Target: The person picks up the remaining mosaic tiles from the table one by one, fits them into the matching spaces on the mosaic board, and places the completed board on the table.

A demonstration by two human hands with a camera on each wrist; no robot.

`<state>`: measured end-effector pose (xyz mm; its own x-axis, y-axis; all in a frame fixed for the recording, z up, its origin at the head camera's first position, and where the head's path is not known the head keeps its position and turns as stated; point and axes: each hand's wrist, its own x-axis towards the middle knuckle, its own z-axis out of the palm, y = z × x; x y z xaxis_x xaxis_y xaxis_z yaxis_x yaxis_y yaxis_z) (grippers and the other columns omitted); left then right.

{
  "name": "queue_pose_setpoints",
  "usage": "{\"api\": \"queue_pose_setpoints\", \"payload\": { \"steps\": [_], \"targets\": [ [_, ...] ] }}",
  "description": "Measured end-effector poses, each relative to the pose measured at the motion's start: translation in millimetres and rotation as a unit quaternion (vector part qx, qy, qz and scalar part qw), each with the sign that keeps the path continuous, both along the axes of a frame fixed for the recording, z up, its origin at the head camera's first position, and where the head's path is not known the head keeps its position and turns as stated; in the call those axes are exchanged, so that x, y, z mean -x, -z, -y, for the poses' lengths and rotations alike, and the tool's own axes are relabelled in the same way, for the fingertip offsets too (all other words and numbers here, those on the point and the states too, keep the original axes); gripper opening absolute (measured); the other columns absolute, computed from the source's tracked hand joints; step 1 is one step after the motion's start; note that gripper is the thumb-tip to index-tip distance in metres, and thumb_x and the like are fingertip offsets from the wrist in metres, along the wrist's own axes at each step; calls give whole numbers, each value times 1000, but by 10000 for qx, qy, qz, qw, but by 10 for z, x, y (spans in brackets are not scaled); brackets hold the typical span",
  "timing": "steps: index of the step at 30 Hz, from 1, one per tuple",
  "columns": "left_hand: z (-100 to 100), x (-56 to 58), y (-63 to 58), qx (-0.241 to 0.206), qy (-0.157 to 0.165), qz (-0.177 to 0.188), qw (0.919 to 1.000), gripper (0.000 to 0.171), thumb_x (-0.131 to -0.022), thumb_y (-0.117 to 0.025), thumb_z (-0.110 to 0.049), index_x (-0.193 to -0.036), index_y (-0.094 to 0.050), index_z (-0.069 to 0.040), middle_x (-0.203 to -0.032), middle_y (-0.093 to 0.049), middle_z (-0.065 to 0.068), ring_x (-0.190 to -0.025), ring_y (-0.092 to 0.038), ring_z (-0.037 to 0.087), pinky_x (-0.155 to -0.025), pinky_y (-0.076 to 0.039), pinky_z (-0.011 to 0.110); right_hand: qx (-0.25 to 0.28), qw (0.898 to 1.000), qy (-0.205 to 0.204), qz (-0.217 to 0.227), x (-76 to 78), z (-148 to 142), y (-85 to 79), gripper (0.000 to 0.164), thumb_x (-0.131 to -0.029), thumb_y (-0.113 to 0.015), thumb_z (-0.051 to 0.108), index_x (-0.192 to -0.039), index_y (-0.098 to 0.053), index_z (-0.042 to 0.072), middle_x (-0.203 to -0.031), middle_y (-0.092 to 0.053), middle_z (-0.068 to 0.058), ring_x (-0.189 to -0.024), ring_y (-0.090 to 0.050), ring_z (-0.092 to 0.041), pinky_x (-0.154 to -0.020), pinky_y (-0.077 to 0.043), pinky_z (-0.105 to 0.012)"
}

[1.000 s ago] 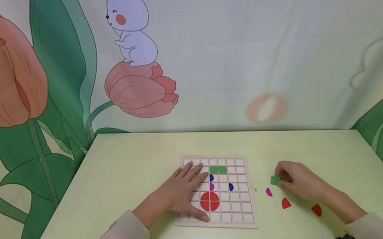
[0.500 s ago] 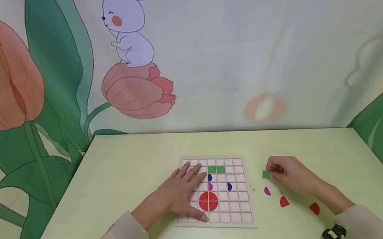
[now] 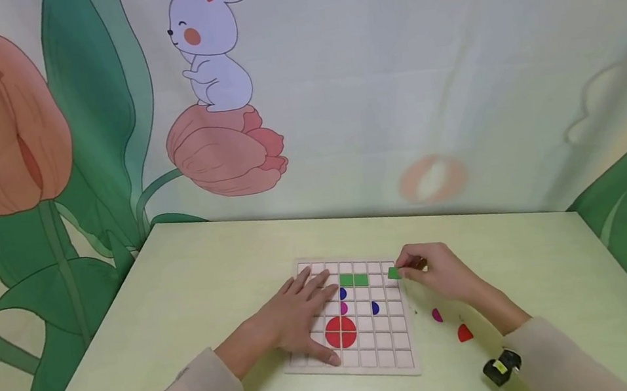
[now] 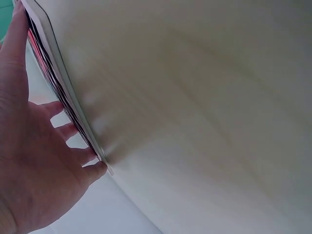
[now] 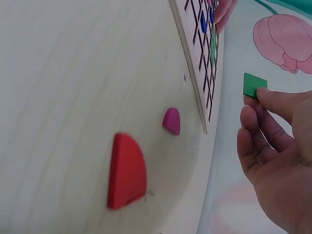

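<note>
My right hand pinches a green square tile between thumb and fingertips, over the right edge of a wooden grid board. Spread out flat, my left hand rests on the board's left side and covers some of its squares. Set in the board are two green tiles side by side, a blue half-disc, another blue half-disc, a magenta half-disc, and a red circle of quarter pieces.
On the table to the right of the board lie a loose magenta half-disc and a red quarter piece. A printed curtain with a rabbit and tulips hangs behind the table's far edge.
My right hand has moved left and away from me with the green tile, from above the table to the board's edge. The right forearm now covers another red piece. The left hand stays put.
</note>
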<state>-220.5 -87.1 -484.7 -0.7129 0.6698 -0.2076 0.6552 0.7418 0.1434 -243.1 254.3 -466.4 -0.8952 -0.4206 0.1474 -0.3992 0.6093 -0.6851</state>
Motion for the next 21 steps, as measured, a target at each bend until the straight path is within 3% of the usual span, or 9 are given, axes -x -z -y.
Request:
{"api": "queue_pose_setpoints", "payload": {
  "steps": [7,21],
  "targets": [
    [-4,6,29,20,-16,-7,10000,133,-70,-60,-99,-172,-19,-24,-179,-5,4,-163,-1,38,-130,-13,57,-15,9999,100,60,68,135,41,12,-98,-74,1,-99,-78,12,-93,-75,2,-85,-66,-16,-80,-58,-31],
    [-9,-13,-11,-14,-60,116,9999,132,-71,-64,-96,-172,-19,-23,-179,-6,5,-163,-2,38,-130,-12,57,8,9978,253,611,150,362,191,7,-100,-73,3,-99,-74,10,-94,-71,-2,-87,-61,-20,-79,-55,-31]
  ]
}}
